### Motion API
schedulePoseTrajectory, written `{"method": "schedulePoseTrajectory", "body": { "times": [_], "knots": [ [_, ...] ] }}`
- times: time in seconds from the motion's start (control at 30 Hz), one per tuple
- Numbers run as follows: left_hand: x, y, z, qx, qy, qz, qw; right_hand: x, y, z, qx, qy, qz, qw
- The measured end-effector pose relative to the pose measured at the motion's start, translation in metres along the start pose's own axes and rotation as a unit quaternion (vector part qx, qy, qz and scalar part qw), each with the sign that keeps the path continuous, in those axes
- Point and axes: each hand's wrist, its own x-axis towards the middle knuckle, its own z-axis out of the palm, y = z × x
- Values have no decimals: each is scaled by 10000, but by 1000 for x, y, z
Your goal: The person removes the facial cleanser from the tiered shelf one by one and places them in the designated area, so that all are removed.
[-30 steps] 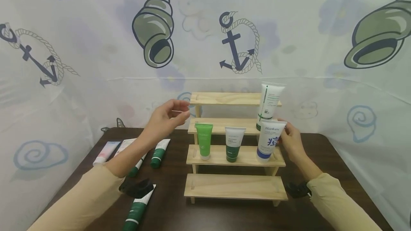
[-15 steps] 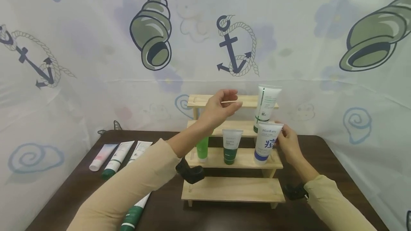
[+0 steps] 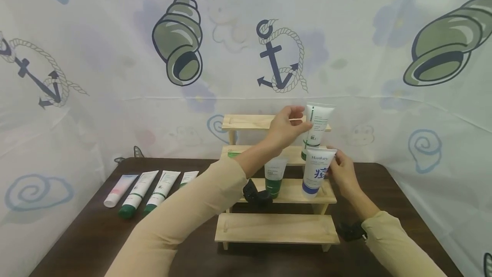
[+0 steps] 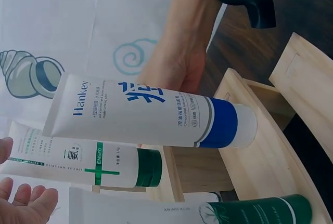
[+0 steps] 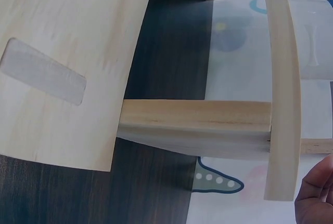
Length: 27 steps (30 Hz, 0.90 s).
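Observation:
My left hand is at the left side of a tall white tube with a green stripe. Its thumb overlaps the tube's edge, and the left wrist view has the loosely bent fingers apart from the tube. That tube stands cap down on a wooden step behind the white Hankey tube with a blue band. My right hand is at the right rear edge of the Hankey tube. Its fingertips are hidden behind the tube, so I cannot tell whether they grip it. The right wrist view catches only curled fingers.
The tiered wooden rack stands on a dark table. A white and green tube is on the same step as the Hankey tube. Several tubes lie at left, among them a pink-white one. A patterned curtain hangs behind.
My left hand has travelled right, from the rack's left end across to the tall green-striped tube. The forearm now covers most of the bright green tube. My right hand stays at the Hankey tube.

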Motion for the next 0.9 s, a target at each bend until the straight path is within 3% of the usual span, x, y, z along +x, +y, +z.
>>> {"method": "schedulePoseTrajectory", "body": {
  "times": [0.27,0.9],
  "knots": [
    [8,0,10,7,57,32,10000,-1,-1,1,-30,21,29,10000],
    [22,-7,23,504,288,-33,9983,-3,0,1,-145,0,93,9999]
  ]
}}
